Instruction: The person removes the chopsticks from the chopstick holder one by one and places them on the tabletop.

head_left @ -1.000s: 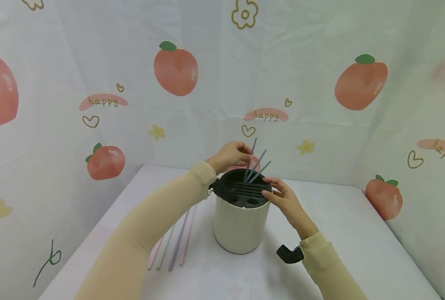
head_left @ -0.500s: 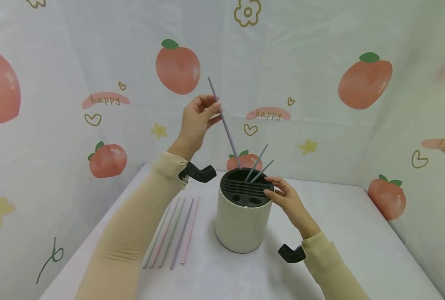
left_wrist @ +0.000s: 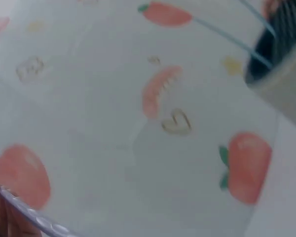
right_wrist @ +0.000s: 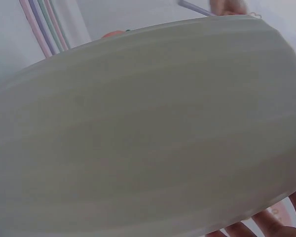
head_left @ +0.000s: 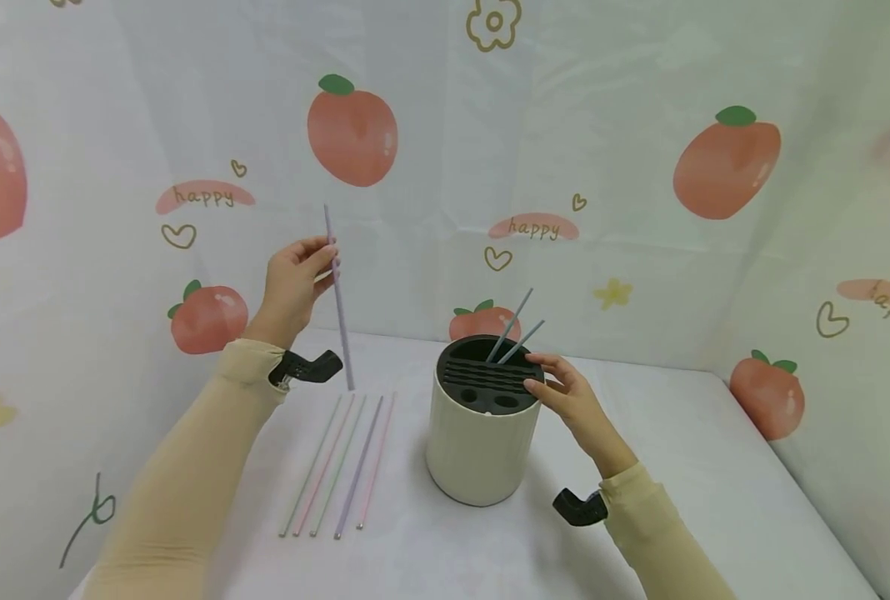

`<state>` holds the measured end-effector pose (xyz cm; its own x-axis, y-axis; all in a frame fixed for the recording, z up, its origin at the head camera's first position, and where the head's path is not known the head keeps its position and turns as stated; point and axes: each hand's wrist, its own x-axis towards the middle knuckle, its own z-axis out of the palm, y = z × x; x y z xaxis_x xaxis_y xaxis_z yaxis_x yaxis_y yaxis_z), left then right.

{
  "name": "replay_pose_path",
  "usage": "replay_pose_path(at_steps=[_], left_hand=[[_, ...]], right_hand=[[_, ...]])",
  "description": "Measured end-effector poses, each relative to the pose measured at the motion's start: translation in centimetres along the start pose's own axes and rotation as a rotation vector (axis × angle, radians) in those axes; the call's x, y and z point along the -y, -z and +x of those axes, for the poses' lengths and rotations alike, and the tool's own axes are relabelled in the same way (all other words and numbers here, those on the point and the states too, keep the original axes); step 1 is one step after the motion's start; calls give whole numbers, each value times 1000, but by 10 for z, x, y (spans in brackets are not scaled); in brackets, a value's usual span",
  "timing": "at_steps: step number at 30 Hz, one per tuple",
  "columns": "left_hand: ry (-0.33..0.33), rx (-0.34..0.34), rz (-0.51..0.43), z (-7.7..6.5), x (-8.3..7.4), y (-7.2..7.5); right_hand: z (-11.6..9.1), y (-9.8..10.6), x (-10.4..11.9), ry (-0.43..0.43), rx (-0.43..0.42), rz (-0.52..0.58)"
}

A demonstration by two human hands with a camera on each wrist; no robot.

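Observation:
In the head view my left hand (head_left: 291, 279) pinches a thin purple stick (head_left: 342, 321) near its upper part. The stick hangs almost upright above the back of the table, left of the holder; its spiral-ridged surface shows in the left wrist view. My right hand (head_left: 580, 408) holds the right side of a cream utensil holder (head_left: 481, 458), thumb and fingers at its rim. Two blue-grey sticks (head_left: 509, 325) lean in the open rear part of its black slotted insert (head_left: 490, 377). The holder's wall (right_wrist: 138, 133) fills most of the right wrist view.
Several thin sticks (head_left: 330, 467), green, pink and purple, lie side by side on the white table (head_left: 662, 500) left of the holder. Behind the table hangs a white cloth (head_left: 430, 108) printed with fruit. Each wrist carries a black camera mount (head_left: 580, 508).
My left hand has pulled the purple stick up out of the holder, carried it left and lowered it toward the table. My right hand has stayed on the holder.

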<state>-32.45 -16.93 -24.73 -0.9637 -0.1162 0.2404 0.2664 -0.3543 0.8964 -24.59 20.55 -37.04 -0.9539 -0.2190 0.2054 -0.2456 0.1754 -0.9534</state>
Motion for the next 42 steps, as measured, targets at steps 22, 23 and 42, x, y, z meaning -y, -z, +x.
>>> replay_pose_path(at_steps=[22,23,42], left_hand=[[443,51,742,-44,132,139],[453,51,750,-45,134,141],[469,27,895,-56,157,153]], right_hand=[[-2,-3,1,-5,-3,-1],[-2,-3,1,-7,-2,-1],[-1,0,1,-6,1,-13]])
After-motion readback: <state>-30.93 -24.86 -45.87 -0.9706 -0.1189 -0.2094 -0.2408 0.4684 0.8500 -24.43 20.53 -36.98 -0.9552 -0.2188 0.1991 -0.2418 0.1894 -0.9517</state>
